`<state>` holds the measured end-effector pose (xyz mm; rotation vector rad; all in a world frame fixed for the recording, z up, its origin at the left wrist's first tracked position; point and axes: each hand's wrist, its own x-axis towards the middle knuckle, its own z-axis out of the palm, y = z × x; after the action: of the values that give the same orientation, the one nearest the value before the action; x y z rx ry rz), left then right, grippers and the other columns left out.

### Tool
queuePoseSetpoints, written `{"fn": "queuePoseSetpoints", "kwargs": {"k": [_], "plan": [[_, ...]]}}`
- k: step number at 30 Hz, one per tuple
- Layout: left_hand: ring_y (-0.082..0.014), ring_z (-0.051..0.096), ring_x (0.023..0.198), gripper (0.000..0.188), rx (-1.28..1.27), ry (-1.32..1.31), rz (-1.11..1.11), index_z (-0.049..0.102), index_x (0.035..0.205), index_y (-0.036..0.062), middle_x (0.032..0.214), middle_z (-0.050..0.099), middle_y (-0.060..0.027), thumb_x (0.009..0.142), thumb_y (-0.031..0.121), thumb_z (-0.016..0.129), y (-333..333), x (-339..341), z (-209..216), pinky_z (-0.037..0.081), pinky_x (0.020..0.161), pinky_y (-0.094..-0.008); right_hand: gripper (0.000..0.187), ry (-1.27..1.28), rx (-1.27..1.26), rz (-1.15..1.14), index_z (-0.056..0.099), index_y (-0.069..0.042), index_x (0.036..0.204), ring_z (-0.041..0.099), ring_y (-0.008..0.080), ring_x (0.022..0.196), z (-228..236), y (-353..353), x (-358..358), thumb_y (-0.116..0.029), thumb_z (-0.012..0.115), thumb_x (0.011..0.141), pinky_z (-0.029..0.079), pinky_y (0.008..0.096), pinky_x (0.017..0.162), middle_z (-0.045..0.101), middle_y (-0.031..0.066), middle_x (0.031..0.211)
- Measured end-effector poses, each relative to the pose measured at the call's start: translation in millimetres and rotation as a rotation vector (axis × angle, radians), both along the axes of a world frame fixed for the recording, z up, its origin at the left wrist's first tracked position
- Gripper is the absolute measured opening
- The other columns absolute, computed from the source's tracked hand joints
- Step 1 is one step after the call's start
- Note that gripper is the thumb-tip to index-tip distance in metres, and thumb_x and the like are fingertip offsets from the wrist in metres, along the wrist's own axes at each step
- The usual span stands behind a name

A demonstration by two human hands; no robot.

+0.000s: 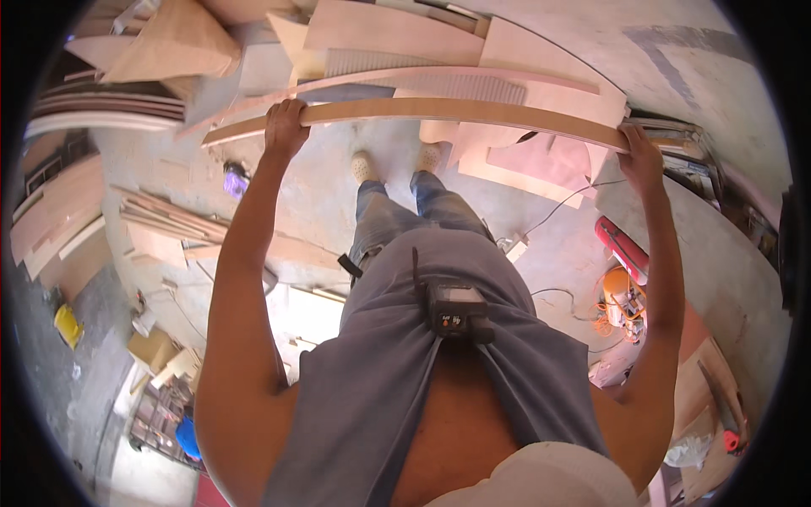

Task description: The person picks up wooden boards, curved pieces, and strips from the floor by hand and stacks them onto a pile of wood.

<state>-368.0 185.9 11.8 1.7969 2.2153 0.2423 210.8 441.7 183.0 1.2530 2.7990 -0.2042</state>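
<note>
A long, narrow wooden board [456,110] spans the space in front of me, crosswise above the floor. My left hand [285,128] is closed around it a little in from its left end, which sticks out past the fist. At the other end, my right hand [640,156] grips the board with the fingers over its edge. Beyond it lean large plywood sheets [393,29] and a ribbed grey panel [473,85], partly covered by the board. Under it, my feet in light clogs [365,166] stand on the floor.
Wooden strips and offcuts [165,215] lie on the floor at left, near a purple item [235,180]. At right are a red case [623,248], an orange machine with a coiled hose [621,296], a loose cord [553,207] and a handsaw [720,406].
</note>
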Motion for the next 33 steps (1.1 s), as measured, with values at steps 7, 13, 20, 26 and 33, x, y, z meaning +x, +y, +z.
{"fn": "queuePoseSetpoints", "kwargs": {"k": [7, 13, 20, 26, 33], "plan": [[-0.0366, 0.053, 0.088, 0.029, 0.325, 0.144, 0.01, 0.056, 0.097, 0.0098, 0.093, 0.058, -0.014, 0.07, 0.014, 0.066, 133.9, 25.2, 1.6, 0.041, 0.081, -0.0476, 0.039, -0.15, 0.24, -0.147, 0.05, -0.011, 0.108, 0.055, 0.0357, 0.094, -61.4, 90.1, 61.8, -0.007, 0.059, 0.07, 0.048, 0.0441, 0.073, 0.055, 0.0134, 0.1], [-0.04, 0.043, 0.115, 0.075, 0.39, 0.051, 0.1, 0.043, 0.125, 0.0044, 0.127, 0.044, -0.0243, 0.066, 0.038, 0.076, 214.9, 77.6, -23.5, 0.037, 0.095, -0.0475, 0.071, 0.004, 0.395, -0.463, 0.034, -0.012, 0.133, 0.052, 0.0377, 0.105, -168.3, 143.3, 0.9, -0.03, 0.068, 0.074, 0.046, 0.0439, 0.084, 0.049, 0.0193, 0.121], [-0.039, 0.047, 0.112, 0.05, -0.244, -0.333, 0.37, 0.058, 0.106, -0.0004, 0.113, 0.054, -0.0261, 0.071, 0.033, 0.07, -42.1, 126.7, -185.4, 0.037, 0.095, -0.0457, 0.054, -0.184, -0.463, -0.271, 0.047, -0.007, 0.122, 0.056, 0.0322, 0.103, -447.5, -6.2, -164.8, -0.023, 0.067, 0.074, 0.048, 0.0422, 0.083, 0.043, 0.013, 0.127], [-0.0368, 0.052, 0.107, 0.052, -0.663, -0.333, 0.881, 0.058, 0.111, -0.0002, 0.111, 0.057, -0.0244, 0.071, 0.032, 0.069, -250.4, 82.3, -226.3, 0.041, 0.093, -0.041, 0.057, -0.096, -0.414, -0.166, 0.044, -0.008, 0.122, 0.06, 0.0343, 0.095, -551.3, -1.4, -273.0, -0.017, 0.069, 0.072, 0.051, 0.0432, 0.077, 0.041, 0.0149, 0.128], [-0.0354, 0.056, 0.105, 0.052, -0.722, -0.515, 1.003, 0.057, 0.11, -0.0013, 0.109, 0.059, -0.0228, 0.073, 0.033, 0.068, -275.6, 70.8, -274.2, 0.044, 0.089, -0.0404, 0.037, -0.393, -0.02, -0.133, 0.053, -0.005, 0.11, 0.061, 0.0313, 0.09, -684.1, 44.0, -256.9, -0.02, 0.06, 0.077, 0.054, 0.0426, 0.071, 0.049, 0.0152, 0.117]]}}
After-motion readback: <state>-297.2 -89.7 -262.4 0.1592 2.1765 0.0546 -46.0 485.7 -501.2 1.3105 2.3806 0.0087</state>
